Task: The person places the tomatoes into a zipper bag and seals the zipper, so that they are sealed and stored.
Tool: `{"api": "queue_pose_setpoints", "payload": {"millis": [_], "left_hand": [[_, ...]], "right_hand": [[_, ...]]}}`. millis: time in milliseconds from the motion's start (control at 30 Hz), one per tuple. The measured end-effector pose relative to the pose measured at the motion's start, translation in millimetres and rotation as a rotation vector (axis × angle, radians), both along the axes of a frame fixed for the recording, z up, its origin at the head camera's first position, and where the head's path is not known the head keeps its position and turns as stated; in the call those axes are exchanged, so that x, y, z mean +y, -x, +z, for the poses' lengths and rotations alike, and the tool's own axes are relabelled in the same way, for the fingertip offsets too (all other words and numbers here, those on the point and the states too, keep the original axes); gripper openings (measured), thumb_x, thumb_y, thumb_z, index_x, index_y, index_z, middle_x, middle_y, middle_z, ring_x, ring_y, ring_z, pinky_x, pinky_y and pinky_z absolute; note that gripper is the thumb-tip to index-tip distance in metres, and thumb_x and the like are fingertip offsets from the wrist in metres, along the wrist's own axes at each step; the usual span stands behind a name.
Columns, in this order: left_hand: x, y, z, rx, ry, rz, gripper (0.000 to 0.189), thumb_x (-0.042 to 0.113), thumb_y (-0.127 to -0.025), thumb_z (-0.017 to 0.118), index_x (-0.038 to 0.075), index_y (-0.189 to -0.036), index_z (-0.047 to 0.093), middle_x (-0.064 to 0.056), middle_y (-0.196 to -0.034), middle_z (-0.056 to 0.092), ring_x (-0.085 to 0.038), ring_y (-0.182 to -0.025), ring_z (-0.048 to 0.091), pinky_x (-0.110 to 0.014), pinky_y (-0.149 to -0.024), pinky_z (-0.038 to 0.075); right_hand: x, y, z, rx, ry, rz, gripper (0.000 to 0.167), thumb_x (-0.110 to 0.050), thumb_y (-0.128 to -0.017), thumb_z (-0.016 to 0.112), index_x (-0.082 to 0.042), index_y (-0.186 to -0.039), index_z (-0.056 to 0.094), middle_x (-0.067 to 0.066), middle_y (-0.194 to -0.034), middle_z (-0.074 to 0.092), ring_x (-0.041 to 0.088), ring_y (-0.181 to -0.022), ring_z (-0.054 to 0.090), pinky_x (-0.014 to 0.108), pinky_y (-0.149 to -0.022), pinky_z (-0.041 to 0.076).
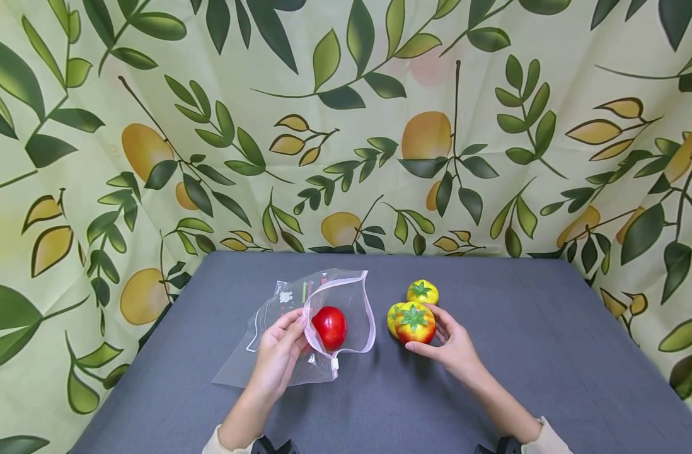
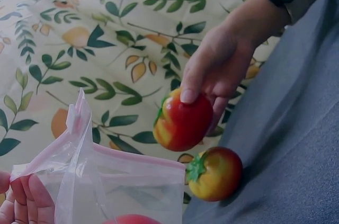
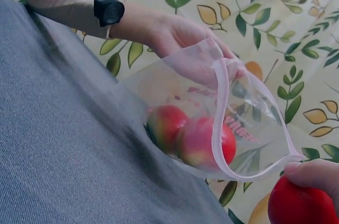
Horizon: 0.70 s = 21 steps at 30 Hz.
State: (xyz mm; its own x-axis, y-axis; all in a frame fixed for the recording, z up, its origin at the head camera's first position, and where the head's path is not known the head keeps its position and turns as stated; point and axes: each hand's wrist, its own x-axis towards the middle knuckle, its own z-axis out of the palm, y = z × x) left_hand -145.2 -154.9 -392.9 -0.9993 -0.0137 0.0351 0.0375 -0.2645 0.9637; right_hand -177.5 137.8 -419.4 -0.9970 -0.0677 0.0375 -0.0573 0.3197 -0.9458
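Observation:
My left hand point(image 1: 279, 353) pinches the pink-edged rim of a clear zip bag point(image 1: 269, 343), whose mouth gapes toward the right. Inside the bag a red tomato point(image 1: 330, 328) shows in the head view; the right wrist view shows two, a red tomato point(image 3: 204, 142) and a red-and-green tomato point(image 3: 167, 126), side by side. To the right of the bag, my right hand point(image 1: 454, 343) holds a red-and-yellow tomato point(image 1: 415, 323) with a green leafy top, thumb and fingers around its sides. In the left wrist view this tomato point(image 2: 185, 121) appears above another tomato point(image 2: 216, 173) on the table.
A yellow tomato point(image 1: 422, 291) lies just behind the held one, and another yellow tomato point(image 1: 392, 318) is partly hidden by it. The grey cloth-covered table point(image 1: 527, 328) runs back to a leaf-patterned curtain point(image 1: 346, 126). A white slider point(image 1: 334, 364) sits at the bag's near corner.

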Motion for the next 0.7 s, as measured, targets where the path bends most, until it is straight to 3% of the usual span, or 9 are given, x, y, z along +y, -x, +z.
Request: {"api": "queue_pose_setpoints", "payload": {"millis": [100, 167, 233, 333, 400, 700], "left_hand": [[0.2, 0.3, -0.2, 0.000, -0.005, -0.001, 0.016, 0.011, -0.097, 0.052, 0.014, -0.110, 0.062, 0.006, -0.103, 0.066, -0.009, -0.091, 0.065, -0.018, -0.083, 0.056], [0.2, 0.4, -0.4, -0.001, -0.003, -0.001, 0.016, 0.011, -0.097, 0.052, 0.015, -0.109, 0.062, 0.006, -0.104, 0.066, -0.009, -0.091, 0.065, -0.018, -0.083, 0.056], [0.2, 0.6, -0.5, -0.002, 0.001, -0.001, 0.016, 0.011, -0.097, 0.052, 0.016, -0.109, 0.062, 0.006, -0.104, 0.066, -0.009, -0.092, 0.065, -0.018, -0.083, 0.056], [0.3, 1.0, -0.5, 0.000, 0.003, -0.001, 0.016, 0.011, -0.097, 0.053, 0.016, -0.109, 0.062, 0.006, -0.104, 0.066, -0.009, -0.092, 0.065, -0.018, -0.083, 0.056], [0.4, 1.1, -0.4, 0.002, 0.001, -0.001, 0.016, 0.011, -0.097, 0.052, 0.015, -0.109, 0.062, 0.006, -0.104, 0.066, -0.009, -0.092, 0.065, -0.018, -0.084, 0.056], [0.8, 0.5, -1.2, 0.010, 0.006, -0.003, 0.020, 0.011, -0.097, 0.052, 0.006, -0.116, 0.059, 0.005, -0.106, 0.065, -0.009, -0.093, 0.065, -0.018, -0.084, 0.056]], "right_hand": [[-2.5, 0.3, 0.2, 0.007, 0.007, 0.010, 0.079, -0.011, -0.074, 0.082, -0.006, -0.142, 0.042, 0.019, -0.142, 0.049, -0.004, -0.117, 0.052, 0.020, -0.109, 0.042], [-4.5, 0.2, 1.1, 0.006, 0.012, 0.018, 0.079, -0.011, -0.074, 0.082, -0.007, -0.142, 0.042, 0.018, -0.142, 0.050, -0.009, -0.114, 0.051, 0.018, -0.108, 0.042], [-6.5, 0.0, 2.6, 0.006, 0.019, 0.027, 0.079, -0.011, -0.074, 0.082, -0.007, -0.142, 0.042, 0.018, -0.142, 0.050, 0.000, -0.119, 0.053, 0.025, -0.111, 0.042], [-9.6, 0.0, 5.9, -0.004, 0.027, 0.039, 0.078, -0.013, -0.076, 0.081, -0.008, -0.143, 0.040, 0.018, -0.144, 0.047, 0.023, -0.130, 0.051, 0.043, -0.114, 0.035], [-11.5, 0.0, 7.8, -0.011, 0.034, 0.044, 0.078, -0.014, -0.077, 0.080, -0.007, -0.143, 0.039, 0.018, -0.145, 0.046, 0.032, -0.134, 0.047, 0.046, -0.114, 0.034], [-19.5, -0.1, 7.8, -0.006, 0.060, 0.052, 0.080, -0.009, -0.074, 0.081, -0.003, -0.143, 0.040, 0.019, -0.145, 0.047, 0.033, -0.135, 0.046, 0.044, -0.114, 0.033]]}}
